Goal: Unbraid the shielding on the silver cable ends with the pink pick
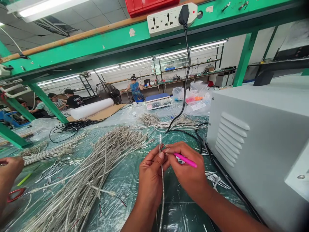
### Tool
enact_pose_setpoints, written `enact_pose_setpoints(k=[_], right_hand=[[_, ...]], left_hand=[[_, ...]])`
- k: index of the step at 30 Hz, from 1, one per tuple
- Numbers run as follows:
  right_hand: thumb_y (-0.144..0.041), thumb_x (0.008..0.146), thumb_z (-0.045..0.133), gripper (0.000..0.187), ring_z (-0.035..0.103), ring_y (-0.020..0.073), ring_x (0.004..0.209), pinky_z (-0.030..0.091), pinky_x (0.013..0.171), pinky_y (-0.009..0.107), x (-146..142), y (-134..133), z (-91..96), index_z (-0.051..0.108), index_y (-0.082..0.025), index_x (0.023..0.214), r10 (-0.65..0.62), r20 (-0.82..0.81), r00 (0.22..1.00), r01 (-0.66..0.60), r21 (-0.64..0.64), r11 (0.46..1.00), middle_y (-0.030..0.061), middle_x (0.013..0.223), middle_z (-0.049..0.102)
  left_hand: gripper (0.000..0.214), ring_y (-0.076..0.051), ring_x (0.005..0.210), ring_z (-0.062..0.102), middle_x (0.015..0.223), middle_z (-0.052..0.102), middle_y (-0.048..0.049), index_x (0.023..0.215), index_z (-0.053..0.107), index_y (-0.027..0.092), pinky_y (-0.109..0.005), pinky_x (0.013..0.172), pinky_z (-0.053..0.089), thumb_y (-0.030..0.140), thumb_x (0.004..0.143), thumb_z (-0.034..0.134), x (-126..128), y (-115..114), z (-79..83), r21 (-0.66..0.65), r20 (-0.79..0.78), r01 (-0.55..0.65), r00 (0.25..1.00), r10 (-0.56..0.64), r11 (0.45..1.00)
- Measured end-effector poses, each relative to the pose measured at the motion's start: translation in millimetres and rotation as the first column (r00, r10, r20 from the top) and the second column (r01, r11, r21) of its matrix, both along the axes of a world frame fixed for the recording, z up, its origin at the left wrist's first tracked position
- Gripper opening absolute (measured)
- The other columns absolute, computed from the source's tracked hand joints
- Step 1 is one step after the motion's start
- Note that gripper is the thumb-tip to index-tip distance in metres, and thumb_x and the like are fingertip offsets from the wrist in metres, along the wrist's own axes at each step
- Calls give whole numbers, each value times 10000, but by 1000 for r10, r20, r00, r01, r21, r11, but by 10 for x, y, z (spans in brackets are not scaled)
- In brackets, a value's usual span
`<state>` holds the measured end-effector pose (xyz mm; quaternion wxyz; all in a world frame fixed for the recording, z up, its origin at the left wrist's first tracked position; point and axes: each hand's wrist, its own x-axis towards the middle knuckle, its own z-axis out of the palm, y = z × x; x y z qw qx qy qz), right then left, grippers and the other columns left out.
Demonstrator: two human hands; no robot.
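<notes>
My left hand is closed on a thin braided silver cable, pinching it near its upper end between thumb and fingers. The cable's tip rises above the fingers, and its length hangs down toward me. In my right hand is a slim pink-handled tool, gripped like a pen. Its thin dark tip points at the cable just above my left thumb; whether it touches the braid is hard to tell. A large bundle of similar cables lies to the left of my hands.
A grey metal machine with vents stands close on the right. Silver scraps lie beside it. A black power cord hangs from the socket strip. Another person's hand is at the left edge, near red-handled scissors.
</notes>
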<state>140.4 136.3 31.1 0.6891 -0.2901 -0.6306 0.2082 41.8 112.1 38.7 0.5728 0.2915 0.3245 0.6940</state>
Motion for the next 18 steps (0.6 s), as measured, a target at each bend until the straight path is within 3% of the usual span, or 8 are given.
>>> enact_pose_setpoints(k=[9,18], right_hand=[[-58,836,558,213,657,167,890,519,803,302,23,17,-9,665,-240,803,-110,-72,991,105,-76,992,-1,850,671],[-33,834,480,253,634,211,1044,532,841,355,111,90,-42,636,-228,793,-100,-176,979,70,-173,982,28,979,644]], left_hand=[[184,-239,931,717,959,759,-126,985,727,121,-371,893,566,131,801,723,-8,26,-52,-5,20,59,998,-58,998],[194,-266,980,707,984,752,-147,1018,693,115,-374,911,550,162,830,702,32,-7,-44,-12,-9,93,996,-93,996]])
